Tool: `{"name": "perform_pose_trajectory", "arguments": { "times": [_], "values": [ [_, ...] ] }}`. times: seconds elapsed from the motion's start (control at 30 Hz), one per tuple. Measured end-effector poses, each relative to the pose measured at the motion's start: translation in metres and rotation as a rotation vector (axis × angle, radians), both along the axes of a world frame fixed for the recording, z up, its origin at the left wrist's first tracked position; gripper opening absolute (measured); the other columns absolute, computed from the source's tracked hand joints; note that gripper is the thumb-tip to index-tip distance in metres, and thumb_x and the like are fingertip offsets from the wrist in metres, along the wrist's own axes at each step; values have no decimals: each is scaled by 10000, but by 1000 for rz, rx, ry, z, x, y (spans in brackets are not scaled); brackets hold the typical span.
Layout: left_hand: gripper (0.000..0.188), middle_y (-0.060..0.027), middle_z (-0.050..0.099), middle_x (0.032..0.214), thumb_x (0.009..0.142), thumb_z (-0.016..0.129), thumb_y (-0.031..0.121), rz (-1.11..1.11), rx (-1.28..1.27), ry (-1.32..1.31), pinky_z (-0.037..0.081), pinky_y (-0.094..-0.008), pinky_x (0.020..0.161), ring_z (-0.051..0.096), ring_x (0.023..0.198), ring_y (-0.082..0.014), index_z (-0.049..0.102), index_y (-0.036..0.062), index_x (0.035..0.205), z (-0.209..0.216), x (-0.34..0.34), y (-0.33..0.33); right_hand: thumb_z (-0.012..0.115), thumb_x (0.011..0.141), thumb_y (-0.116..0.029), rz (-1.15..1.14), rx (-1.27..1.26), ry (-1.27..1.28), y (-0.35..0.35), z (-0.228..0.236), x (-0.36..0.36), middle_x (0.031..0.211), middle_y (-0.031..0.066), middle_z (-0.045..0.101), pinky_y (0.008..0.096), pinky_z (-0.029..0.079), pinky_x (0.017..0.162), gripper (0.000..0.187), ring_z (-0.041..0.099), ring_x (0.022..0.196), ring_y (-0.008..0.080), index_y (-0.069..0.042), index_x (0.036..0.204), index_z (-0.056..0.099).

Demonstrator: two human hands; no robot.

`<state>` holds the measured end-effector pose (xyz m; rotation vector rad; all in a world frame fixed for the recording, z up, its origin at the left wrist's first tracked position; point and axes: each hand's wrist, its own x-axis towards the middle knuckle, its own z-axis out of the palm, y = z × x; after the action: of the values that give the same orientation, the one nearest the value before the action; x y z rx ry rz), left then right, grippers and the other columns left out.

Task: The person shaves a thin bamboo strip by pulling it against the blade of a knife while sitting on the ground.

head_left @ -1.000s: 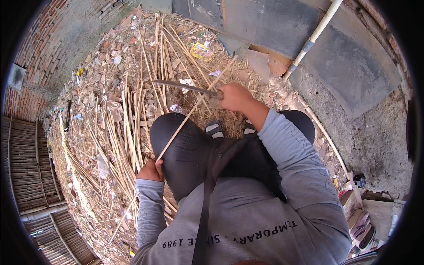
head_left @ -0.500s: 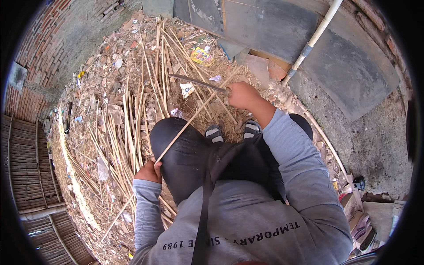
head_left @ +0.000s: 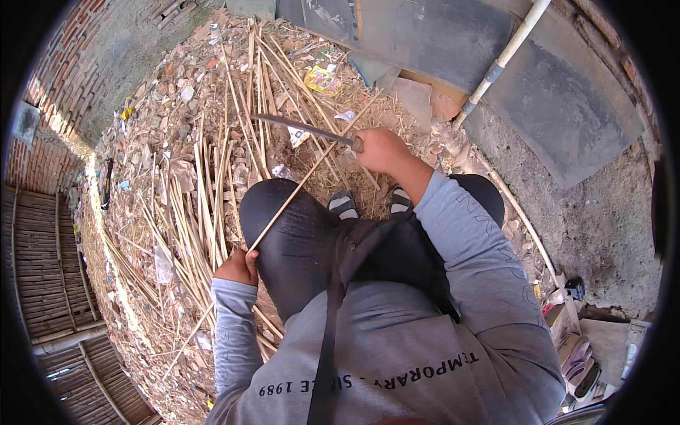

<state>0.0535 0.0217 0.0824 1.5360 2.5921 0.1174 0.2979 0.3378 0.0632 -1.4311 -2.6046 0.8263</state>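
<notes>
My left hand (head_left: 238, 268), beside my left knee, is closed round a thin bamboo strip (head_left: 292, 197). The strip slants up and right across my dark-trousered thigh, its far end beyond the knife. My right hand (head_left: 382, 150), out past my knees, grips the handle of a long knife (head_left: 301, 127). Its narrow dark blade points left and crosses the strip close to the handle; whether it cuts into the strip I cannot tell. Many pale bamboo strips (head_left: 202, 205) lie on the ground to the left, with more (head_left: 263, 92) farther ahead.
Rubble and litter (head_left: 159, 120) cover the ground, with a yellow wrapper (head_left: 322, 80) among it. Dark panels (head_left: 439, 42) lean at the back, beside a slanting pale pole (head_left: 503, 60). A woven bamboo wall (head_left: 53, 255) stands at left, a rough wall (head_left: 588, 241) at right.
My right hand and the knife have shifted a little left and slightly away from me, the blade tip reaching farther left. My left hand stays on the strip in nearly the same place.
</notes>
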Motion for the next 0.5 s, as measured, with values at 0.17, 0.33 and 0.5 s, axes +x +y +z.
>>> {"name": "perform_pose_trajectory", "arguments": {
  "times": [0.17,0.33,0.5],
  "values": [
    [466,-209,600,637,985,444,465,-35,43,39,460,-512,557,601,615,-432,593,60,808,-7,-4,-5,638,730,-209,-70,105,14,7,6,7,959,172,687,466,532,811,323,660,939,359,-109,1033,686],
    [454,-211,593,628,981,466,450,-51,51,-16,455,-511,545,595,603,-432,590,58,789,-10,-3,-7,626,734,-204,33,45,-11,3,5,9,961,195,681,471,526,819,340,654,932,372,-69,1042,673],
    [446,-216,591,632,981,473,440,-53,82,-26,455,-512,545,593,607,-437,584,55,785,-4,-7,-2,619,722,-191,-70,94,71,17,2,12,978,186,683,475,515,833,311,651,933,370,-48,994,665]
  ]
}}
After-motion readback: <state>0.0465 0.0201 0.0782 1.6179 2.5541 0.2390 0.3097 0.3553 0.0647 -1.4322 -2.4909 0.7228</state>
